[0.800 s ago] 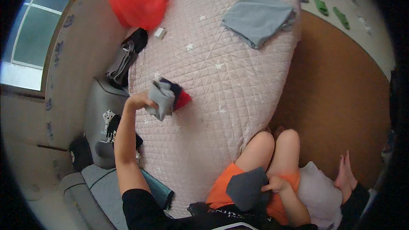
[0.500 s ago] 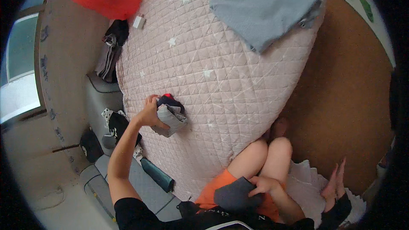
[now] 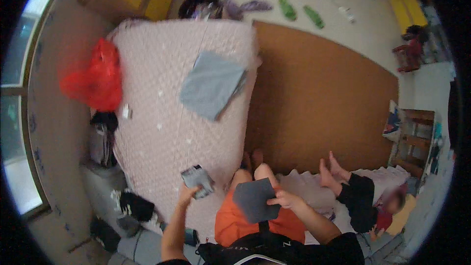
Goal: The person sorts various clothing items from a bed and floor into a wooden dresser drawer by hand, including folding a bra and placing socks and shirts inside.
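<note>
My left hand (image 3: 190, 193) is closed round a small light-grey folded cloth (image 3: 198, 180) with a dark patch at its top. It is held over the near part of the bed, left of my knees. Above my orange shorts (image 3: 230, 221), my right hand (image 3: 281, 198) grips the right edge of a dark-grey flat cloth (image 3: 255, 200), which has angular corners. Whether that cloth is folded I cannot tell. Farther up the bed lies a larger blue-grey folded cloth (image 3: 212, 84).
The quilted pink bed cover (image 3: 157, 147) spreads ahead. A red bag (image 3: 100, 81), a small white box (image 3: 127, 112) and dark clothes (image 3: 137, 206) lie along the left. At the right are a brown mat (image 3: 319, 103) and another person in dark trousers (image 3: 358, 201). Green slippers (image 3: 288, 9) stand beyond.
The view has swung and now takes in more of the room. The dark-grey cloth has come up from my lap in my right hand. My left hand has come closer to my knees.
</note>
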A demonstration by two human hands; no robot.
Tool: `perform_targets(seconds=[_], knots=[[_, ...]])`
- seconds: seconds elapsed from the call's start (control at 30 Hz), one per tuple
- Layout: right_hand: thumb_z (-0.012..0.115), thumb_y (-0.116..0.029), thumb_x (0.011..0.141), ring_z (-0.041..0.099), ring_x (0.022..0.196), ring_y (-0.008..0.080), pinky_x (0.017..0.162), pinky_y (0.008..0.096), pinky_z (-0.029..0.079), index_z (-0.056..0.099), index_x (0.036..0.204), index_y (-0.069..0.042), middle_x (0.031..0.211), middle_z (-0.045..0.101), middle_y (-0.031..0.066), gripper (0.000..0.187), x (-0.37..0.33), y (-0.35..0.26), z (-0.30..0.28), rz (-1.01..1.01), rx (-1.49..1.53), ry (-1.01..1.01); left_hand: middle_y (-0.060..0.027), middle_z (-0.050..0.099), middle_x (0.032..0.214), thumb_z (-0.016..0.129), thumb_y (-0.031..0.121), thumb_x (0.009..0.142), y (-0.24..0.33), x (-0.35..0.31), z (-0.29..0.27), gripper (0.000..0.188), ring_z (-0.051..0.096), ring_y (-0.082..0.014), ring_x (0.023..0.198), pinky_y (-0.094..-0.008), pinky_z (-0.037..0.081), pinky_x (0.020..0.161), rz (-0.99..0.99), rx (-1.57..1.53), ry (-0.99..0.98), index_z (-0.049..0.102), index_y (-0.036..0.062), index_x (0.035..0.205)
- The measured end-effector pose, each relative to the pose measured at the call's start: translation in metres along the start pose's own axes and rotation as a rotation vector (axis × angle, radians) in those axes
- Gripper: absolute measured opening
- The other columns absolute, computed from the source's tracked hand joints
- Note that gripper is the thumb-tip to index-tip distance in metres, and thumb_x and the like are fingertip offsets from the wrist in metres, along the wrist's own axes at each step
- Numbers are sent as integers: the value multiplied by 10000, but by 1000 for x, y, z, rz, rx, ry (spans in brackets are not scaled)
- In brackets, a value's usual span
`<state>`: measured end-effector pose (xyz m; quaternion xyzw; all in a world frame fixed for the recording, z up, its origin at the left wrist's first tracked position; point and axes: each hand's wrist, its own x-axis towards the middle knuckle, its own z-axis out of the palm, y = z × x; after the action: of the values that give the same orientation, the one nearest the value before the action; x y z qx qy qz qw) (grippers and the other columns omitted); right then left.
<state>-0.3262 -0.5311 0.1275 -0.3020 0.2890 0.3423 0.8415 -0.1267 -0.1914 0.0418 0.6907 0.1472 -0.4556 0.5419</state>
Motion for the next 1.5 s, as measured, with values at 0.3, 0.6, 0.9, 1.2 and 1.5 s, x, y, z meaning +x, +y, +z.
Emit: perform_targets(seconds=[0.3, 0.6, 0.9, 1.2, 1.5], knots=[[564, -50, 809, 451, 1090, 202, 941, 302, 340, 458, 1190, -17, 1175, 499, 72, 397, -61, -148, 63, -541, -143, 249, -100, 576, 1057, 648, 309, 685, 329, -116, 261, 477, 550, -260, 954, -357, 404, 877, 1009, 1269, -488, 549, 84, 1094], [570, -39, 787, 478, 1046, 195, 906, 301, 365, 470, 1135, -28, 1114, 530, 95, 362, -109, -295, 13, -718, -428, 503, -102, 512, 1083, 686, 325, 648, 413, -31, 315, 572, 490, -255, 982, -354, 359, 859, 438, 397, -993, 464, 86, 1117], [580, -293, 755, 582, 875, 284, 734, 409, 445, 589, 1013, -115, 959, 599, 166, 313, -151, -427, -119, -534, -895, 377, -102, 433, 1193, 719, 305, 636, 564, 58, 421, 736, 416, -234, 1090, -348, 297, 933, 373, 295, -1079, 342, 54, 1215], [550, -79, 781, 533, 950, 185, 868, 320, 383, 579, 1033, -71, 1000, 592, 43, 254, -135, -720, -120, -372, -904, 270, -102, 353, 1303, 752, 285, 624, 697, 188, 436, 910, 341, -214, 1197, -341, 235, 1007, 494, 87, -744, 220, 22, 1313], [587, -97, 786, 497, 964, 160, 865, 288, 369, 507, 1124, -30, 1016, 542, 58, 354, -75, -926, -210, -432, -953, -106, -99, 319, 1304, 805, 164, 519, 891, 308, 479, 1120, 305, -185, 1198, -344, 206, 1025, 621, 161, -760, 66, 73, 1355]])
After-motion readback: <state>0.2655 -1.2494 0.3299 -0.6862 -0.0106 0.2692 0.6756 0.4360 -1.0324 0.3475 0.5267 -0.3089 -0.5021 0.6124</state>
